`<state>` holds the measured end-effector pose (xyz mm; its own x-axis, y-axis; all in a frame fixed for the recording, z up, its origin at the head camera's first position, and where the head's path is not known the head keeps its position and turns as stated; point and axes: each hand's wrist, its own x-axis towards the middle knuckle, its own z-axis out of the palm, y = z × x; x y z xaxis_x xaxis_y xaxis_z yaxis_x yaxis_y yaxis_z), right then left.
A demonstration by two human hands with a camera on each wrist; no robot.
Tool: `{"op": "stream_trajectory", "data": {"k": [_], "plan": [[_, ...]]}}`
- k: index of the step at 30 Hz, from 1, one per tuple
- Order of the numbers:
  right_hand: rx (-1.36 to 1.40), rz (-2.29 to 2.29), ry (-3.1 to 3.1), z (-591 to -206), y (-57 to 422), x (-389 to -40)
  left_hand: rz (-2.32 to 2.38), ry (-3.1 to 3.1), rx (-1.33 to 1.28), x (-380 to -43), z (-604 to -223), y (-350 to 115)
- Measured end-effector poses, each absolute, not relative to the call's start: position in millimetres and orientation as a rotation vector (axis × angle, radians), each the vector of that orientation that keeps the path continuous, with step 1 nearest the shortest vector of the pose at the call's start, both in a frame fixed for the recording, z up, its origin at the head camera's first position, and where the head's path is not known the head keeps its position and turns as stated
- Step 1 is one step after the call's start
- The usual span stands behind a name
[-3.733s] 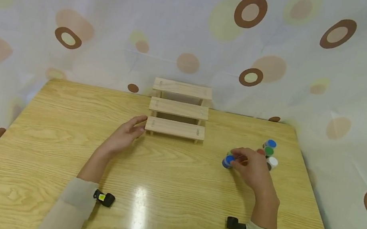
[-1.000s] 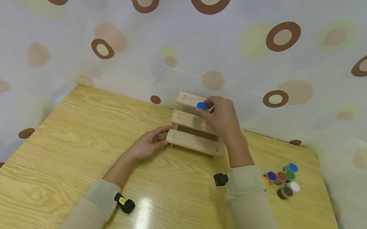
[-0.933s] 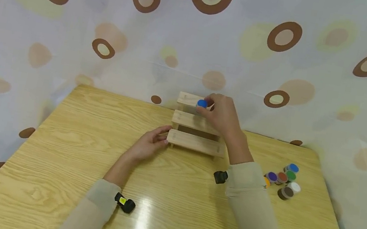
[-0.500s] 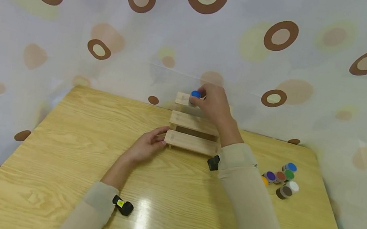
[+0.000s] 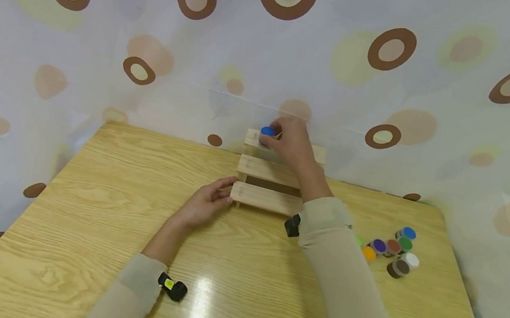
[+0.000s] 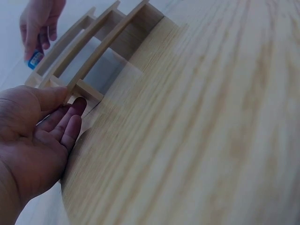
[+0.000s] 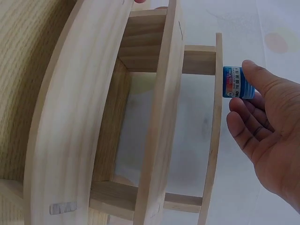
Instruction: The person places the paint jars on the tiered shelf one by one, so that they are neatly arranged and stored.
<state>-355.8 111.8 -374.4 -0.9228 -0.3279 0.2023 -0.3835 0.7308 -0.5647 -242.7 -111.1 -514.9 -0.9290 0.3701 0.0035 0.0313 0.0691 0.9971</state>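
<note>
Yellow wood-grain worktop [image 5: 128, 188]; pale wooden three-tier stand [image 5: 265, 199] at its back edge. Small round jars with mixed-colour lids [image 5: 392, 247] clustered to the stand's right. My left grip [image 5: 204, 205] holds the lowest tier's left end. My right grip [image 5: 291, 141] is clamped on a blue-lidded cylindrical jar [image 5: 267, 131], upright on the top tier near its left end.

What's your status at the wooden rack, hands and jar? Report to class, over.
Right hand holds blue-lidded jar, base against top step. Left hand touches bottom step's left end. Other jars off right on table; none in the way.
</note>
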Motion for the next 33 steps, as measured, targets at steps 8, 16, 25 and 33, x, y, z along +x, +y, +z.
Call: {"op": "stream_trajectory", "data": {"k": [8, 16, 25, 33], "plan": [[0.477, 1.084, -2.814, -381, 118, -345, 1.946, 2.083, 0.383, -244, -513, -118], [0.436, 1.300, -2.630, -400, 130, -325, 1.948, 2.081, 0.386, -241, -510, -129], [0.410, 1.329, -2.574, -424, 155, -286, 1.951, 2.100, 0.399, -239, -510, -132], [0.341, 1.328, -2.628, -444, 198, -248, 1.948, 2.105, 0.395, -241, -509, -131]]}}
